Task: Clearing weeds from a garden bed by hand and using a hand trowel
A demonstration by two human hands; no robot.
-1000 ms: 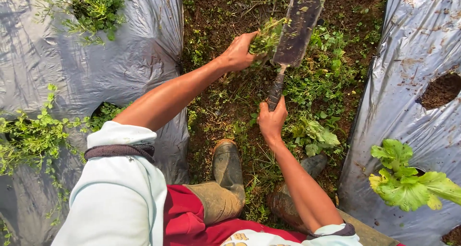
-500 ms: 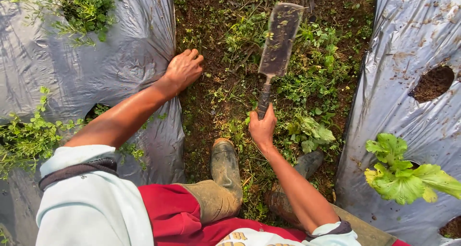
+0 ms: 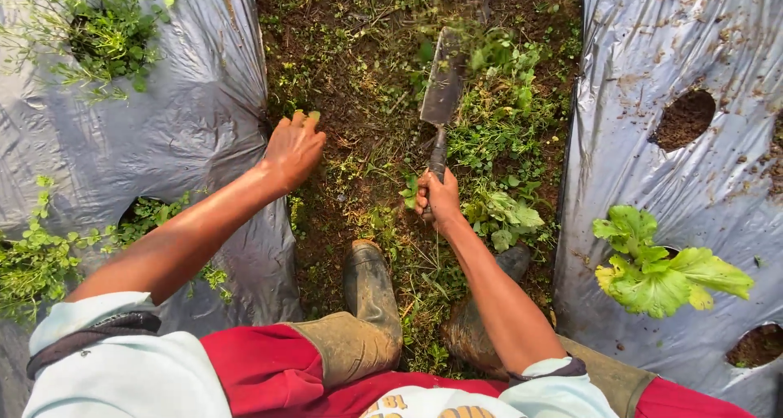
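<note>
My right hand [image 3: 439, 199] grips the dark handle of a broad flat blade [image 3: 443, 88], which points away from me into the weeds [image 3: 499, 116] of the furrow. The blade's far end sits among green leaves and looks blurred. My left hand [image 3: 292, 147] hovers with fingers spread over the soil at the edge of the left plastic sheet [image 3: 163, 124], holding nothing. My two muddy rubber boots [image 3: 371, 291] stand in the furrow below the hands.
Silver plastic mulch covers raised beds on both sides, the right sheet [image 3: 644, 173] with planting holes. A leafy green seedling [image 3: 656, 271] grows from one hole at the right. Weedy plants [image 3: 98, 26] fill holes on the left. The furrow between holds soil and low weeds.
My left hand let go of a clump of weeds and swung left to the edge of the plastic. The blade came down from raised into the weeds ahead.
</note>
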